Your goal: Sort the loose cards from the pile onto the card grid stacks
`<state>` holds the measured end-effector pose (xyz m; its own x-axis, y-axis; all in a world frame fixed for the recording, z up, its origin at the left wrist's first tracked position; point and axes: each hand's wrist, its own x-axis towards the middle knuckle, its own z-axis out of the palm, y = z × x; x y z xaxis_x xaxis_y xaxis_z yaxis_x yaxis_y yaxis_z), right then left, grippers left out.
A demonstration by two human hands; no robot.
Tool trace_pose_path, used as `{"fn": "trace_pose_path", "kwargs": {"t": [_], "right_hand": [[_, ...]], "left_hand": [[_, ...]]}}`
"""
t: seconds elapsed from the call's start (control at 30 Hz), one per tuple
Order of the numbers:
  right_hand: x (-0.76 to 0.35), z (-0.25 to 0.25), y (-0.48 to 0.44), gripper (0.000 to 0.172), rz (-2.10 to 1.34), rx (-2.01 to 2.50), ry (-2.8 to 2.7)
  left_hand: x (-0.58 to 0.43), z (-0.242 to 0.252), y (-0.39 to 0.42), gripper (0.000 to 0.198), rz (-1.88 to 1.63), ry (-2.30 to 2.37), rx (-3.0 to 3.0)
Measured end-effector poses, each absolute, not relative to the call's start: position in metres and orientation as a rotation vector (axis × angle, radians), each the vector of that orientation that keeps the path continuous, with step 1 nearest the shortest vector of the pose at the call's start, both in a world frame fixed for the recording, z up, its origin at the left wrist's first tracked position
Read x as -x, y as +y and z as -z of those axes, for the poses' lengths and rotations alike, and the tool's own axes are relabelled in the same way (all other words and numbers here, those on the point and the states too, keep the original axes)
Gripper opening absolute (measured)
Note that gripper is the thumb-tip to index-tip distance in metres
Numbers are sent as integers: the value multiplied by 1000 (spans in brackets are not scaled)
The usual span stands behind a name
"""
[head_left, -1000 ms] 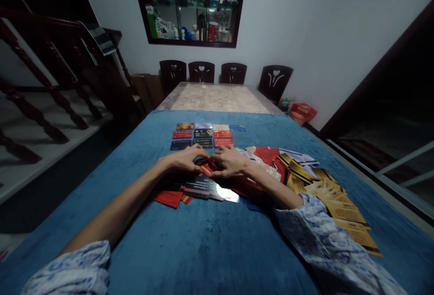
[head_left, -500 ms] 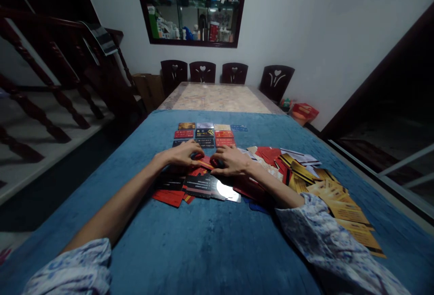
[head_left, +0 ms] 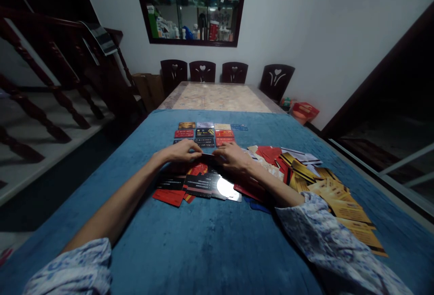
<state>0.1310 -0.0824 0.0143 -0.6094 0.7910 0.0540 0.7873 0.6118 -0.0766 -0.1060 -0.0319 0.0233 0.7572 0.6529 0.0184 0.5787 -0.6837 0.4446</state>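
Between my two hands a thin card (head_left: pixel 208 154) is seen nearly edge-on, pinched at its left end by my left hand (head_left: pixel 183 151) and at its right end by my right hand (head_left: pixel 232 157). Directly below lie a red-and-yellow card (head_left: pixel 198 168), a black card (head_left: pixel 172 183) with pale print and a dark card (head_left: pixel 198 184). A strong glare whitens a card (head_left: pixel 228 189) beside them. Just beyond my fingers are rows of laid-out cards, among them a black and gold card (head_left: pixel 204 133) and a red card (head_left: pixel 224 141). My hands partly cover the nearest row.
On the right spreads a loose heap of red cards (head_left: pixel 269 154), white cards (head_left: pixel 300 156) and gold cards (head_left: pixel 349 206). A blue cloth (head_left: pixel 203 245) covers the near table. Dark chairs (head_left: pixel 202 72) stand at the far end, and a stair railing (head_left: pixel 50 73) runs along the left.
My hands have risen slightly and drawn a little apart at the fingertips. The red and yellow cards between them now lie below, and a card seen edge-on is between the fingers.
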Motion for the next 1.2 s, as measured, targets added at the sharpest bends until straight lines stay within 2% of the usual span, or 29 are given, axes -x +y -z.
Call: {"fn": "trace_pose_path", "kwargs": {"t": [0.17,0.37,0.6,0.9,1.2], "right_hand": [[-129,-12,-82,27,-31,1425,-2668],[-128,-8,-84,36,-48,1508,-2551],[-128,8,-75,39,29,1523,-2499],[-125,12,-78,41,151,1565,-2500],[-120,7,-82,41,41,1676,-2449]], "left_hand": [[108,-13,-24,30,-332,975,-2577],[103,-8,-24,33,-406,1013,-2581],[98,-1,-27,43,-526,1016,-2585],[97,2,-28,29,-462,1160,-2708],[91,0,-34,15,-385,1218,-2783]]}}
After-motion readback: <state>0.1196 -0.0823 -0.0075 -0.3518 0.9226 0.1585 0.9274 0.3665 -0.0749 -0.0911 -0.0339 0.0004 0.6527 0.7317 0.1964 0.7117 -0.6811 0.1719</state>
